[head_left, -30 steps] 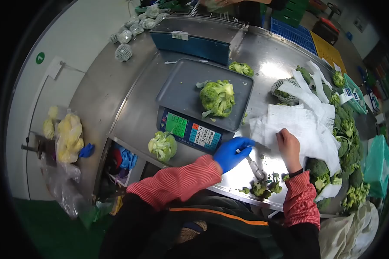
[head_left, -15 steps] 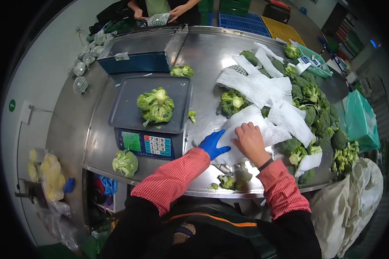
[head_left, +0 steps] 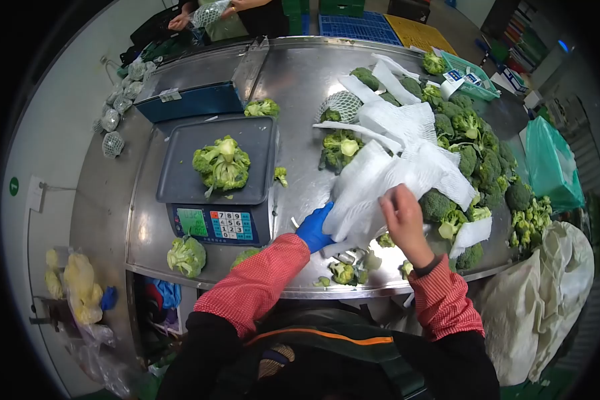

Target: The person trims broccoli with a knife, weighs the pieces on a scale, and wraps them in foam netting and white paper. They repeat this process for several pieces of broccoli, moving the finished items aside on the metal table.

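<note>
My left hand (head_left: 315, 229), in a blue glove, grips the near left edge of a white foam net sleeve (head_left: 361, 193); some of its fingers are hidden by the foam. At the sleeve's right side is my bare right hand (head_left: 405, 223), its fingers curled closed. Whether anything is pinched in them cannot be made out. More white foam sleeves (head_left: 403, 127) lie over a heap of broccoli (head_left: 490, 167). A broccoli head with a pale cut stem (head_left: 341, 149) lies just beyond the held sleeve. Broccoli pieces (head_left: 343, 272) lie near the table's front edge.
On my left, a digital scale (head_left: 215, 225) bears a broccoli head (head_left: 221, 165). Behind it stands a blue box (head_left: 192, 103). Netted heads (head_left: 113, 144) lie far left. A teal basket (head_left: 475, 80) and green bag (head_left: 552, 163) are right. Another person's hand (head_left: 180, 21) shows across the table.
The view has shifted right. The sleeve under my hands has been lifted and folded upward at its left side. My right hand has curled its fingers. The person opposite has raised a netted item.
</note>
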Tool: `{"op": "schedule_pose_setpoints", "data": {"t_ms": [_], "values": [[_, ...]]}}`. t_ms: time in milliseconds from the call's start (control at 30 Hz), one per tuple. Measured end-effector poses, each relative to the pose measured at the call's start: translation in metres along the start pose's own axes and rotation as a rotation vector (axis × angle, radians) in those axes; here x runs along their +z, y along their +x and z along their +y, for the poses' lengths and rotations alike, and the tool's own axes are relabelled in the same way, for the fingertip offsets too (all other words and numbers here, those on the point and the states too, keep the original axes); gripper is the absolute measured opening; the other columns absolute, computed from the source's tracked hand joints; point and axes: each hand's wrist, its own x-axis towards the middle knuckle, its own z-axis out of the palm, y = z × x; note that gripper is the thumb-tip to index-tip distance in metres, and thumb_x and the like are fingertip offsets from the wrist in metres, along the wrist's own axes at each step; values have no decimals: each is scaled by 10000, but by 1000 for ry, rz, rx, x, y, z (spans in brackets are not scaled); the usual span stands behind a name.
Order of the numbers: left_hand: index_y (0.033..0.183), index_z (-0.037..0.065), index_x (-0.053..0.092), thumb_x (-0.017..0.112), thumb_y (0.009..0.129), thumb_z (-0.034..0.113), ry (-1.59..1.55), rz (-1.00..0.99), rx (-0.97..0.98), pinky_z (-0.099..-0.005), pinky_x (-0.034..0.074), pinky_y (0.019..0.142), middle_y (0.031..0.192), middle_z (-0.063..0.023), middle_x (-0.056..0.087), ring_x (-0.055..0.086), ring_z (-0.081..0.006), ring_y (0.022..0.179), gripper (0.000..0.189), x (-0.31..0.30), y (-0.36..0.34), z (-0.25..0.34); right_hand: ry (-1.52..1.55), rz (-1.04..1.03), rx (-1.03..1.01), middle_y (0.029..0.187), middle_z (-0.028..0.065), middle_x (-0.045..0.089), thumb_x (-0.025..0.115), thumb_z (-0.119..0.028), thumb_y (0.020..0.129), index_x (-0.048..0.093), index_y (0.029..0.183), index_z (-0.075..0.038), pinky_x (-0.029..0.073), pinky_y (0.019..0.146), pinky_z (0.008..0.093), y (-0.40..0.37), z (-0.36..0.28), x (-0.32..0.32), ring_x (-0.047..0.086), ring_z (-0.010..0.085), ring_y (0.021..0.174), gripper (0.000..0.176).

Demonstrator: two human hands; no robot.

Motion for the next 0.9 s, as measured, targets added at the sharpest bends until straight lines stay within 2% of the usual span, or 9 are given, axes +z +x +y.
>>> {"op": "schedule_pose_setpoints", "data": {"t_ms": [100,233,367,400,467,600,700,767,900], "values": [[1427,28,246,788,628,499,-128,-45,-92,-405,352,1037,1332,-242,405,425,-369,1235,1075,-4,-6,3,271,181,212,703,152,489,573,-140,880,484,802,0,406,604,365,11,-11,-23,496,299,637,183],[1410,-16,258,810,643,439,-207,205,-43,-416,335,1041,1348,-235,394,429,-346,1233,1048,-29,-23,43,-120,228,136,669,134,507,604,-150,860,484,772,-33,417,575,385,12,-34,-28,526,310,625,189],[1351,-22,356,697,829,207,-905,186,154,-318,399,973,1273,-130,489,497,-208,1144,665,-48,-38,94,-260,67,57,634,106,526,638,-180,826,493,752,-67,425,517,406,-10,-60,4,550,296,580,198],[1305,-36,413,627,876,107,-955,288,81,-265,422,931,1206,-98,547,522,-146,1091,500,-54,-31,98,-176,-24,58,621,100,523,647,-191,816,495,746,-71,428,507,401,-16,-64,10,550,293,566,206],[1293,-41,428,622,880,107,-925,251,-68,-257,428,918,1179,-93,567,535,-143,1072,480,-74,-29,91,7,-326,165,686,107,535,689,-255,782,528,839,-62,449,551,372,-24,-68,13,564,287,629,257],[1312,-34,415,636,868,129,-780,59,-142,-270,431,918,1211,-113,555,540,-160,1065,522,-87,-41,75,27,-93,30,880,130,514,735,-344,729,490,1113,-38,455,689,359,6,-73,-1,547,282,816,548],[1293,-19,426,644,858,164,-723,-59,-189,-279,439,912,1216,-121,551,553,-181,1056,520,-95,-52,69,228,-332,125,841,112,531,700,-243,780,533,1086,-27,451,681,294,15,-70,20,550,221,719,410],[1220,6,490,605,875,157,-1244,-243,-201,-272,454,879,1147,-92,582,567,-148,1010,394,-110,-63,77,403,-365,234,824,82,558,672,-212,820,555,1030,-12,441,665,268,6,-66,44,537,164,713,313],[1194,29,504,574,879,172,-1486,-119,-339,-275,460,879,1076,-79,594,587,-149,976,353,-110,-81,62,988,-339,535,779,16,584,630,-183,880,583,917,8,418,618,239,-5,-84,77,499,75,707,200]]}}
